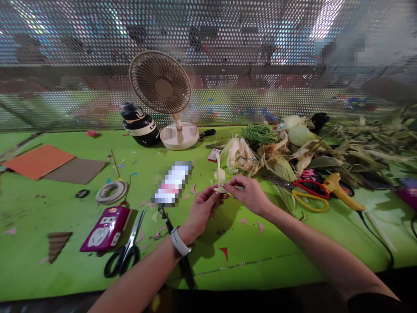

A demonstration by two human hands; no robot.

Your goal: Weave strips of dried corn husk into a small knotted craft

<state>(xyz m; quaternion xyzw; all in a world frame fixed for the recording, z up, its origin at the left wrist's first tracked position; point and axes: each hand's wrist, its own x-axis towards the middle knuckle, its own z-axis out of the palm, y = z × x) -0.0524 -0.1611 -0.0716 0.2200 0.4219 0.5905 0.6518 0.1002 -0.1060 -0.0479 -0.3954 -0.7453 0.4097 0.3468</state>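
Between my two hands, above the green table, is a pale strip of corn husk [220, 174] with its upper part curling upward. My left hand [206, 203] pinches the husk's lower end between thumb and fingers; a watch strap circles that wrist. From the right, my right hand [245, 191] pinches the same husk near its base with the fingertips. Just behind the hands lies a bundle of dry corn husks [243, 155]. A small red-and-white box [214, 155] sits beside that bundle. What lies inside the left fingers is partly hidden.
A fan [161, 82] and a black bottle [141, 126] stand at the back before a perforated metal screen. Right are red-and-yellow scissors [311, 195], a yellow glue gun [343, 191] and piled husks. Left are a phone [172, 182], black scissors [125, 252], a purple pouch [106, 230] and tape [111, 192].
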